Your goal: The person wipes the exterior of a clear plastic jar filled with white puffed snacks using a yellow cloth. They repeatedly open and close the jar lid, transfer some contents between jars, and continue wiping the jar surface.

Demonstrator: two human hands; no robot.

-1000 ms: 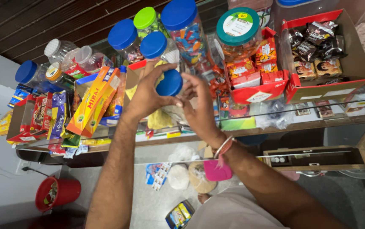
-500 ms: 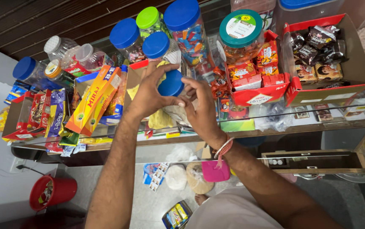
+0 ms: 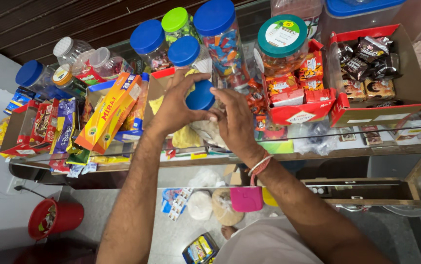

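**packrat_77:** Jar trouble incoming, I reckon. Both hands are on that blue lid in the middle of the counter. Left hand has its fingers curled over the top edge of the lid, right hand pinches it from the side with thumb and fingertips. The jar body underneath is mostly hidden behind the hands, so I can't tell how firmly it sits.

**shelfwatcher:** Agreed. If the jar tips while it's being worked, it bumps the clear jar of coloured sweets just behind, and that one stands touching the green-lidded jar and 2 more blue-lidded ones.

**packrat_77:** Right side is no better. The red carton of small packs sits just beside the right hand, so an elbow swing nudges it.

**shelfwatcher:** And the front edge is near the wrists. Anything slipping toward the person goes off the counter onto the floor by the red bucket. Only open room is straight up, or back toward the body.
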